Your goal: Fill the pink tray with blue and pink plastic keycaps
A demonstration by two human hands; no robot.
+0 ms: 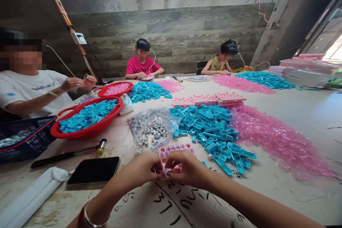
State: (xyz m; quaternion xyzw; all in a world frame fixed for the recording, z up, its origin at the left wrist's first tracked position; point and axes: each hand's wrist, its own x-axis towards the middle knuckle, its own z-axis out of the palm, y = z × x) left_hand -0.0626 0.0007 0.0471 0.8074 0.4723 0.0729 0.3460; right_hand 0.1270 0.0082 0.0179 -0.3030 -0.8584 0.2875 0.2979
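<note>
My left hand (145,168) and my right hand (187,168) meet at the near edge of the table, both with fingers curled. Between them they pinch the near end of a pink plastic tray (175,148) with rows of small pockets, some filled. A small piece sits at my fingertips, too small to name. Just behind the tray lies a clear bag of small white and grey parts (153,130). To the right spreads a heap of blue plastic pieces (211,128), and beyond it a long drift of pink clear pieces (275,139).
A phone (93,171), a screwdriver (68,154) and a white bar (29,196) lie at the left. A red basin of blue pieces (87,117) and another of pink ones (115,89) stand behind. Stacked pink trays (208,99) sit mid-table. Three other people sit across and left.
</note>
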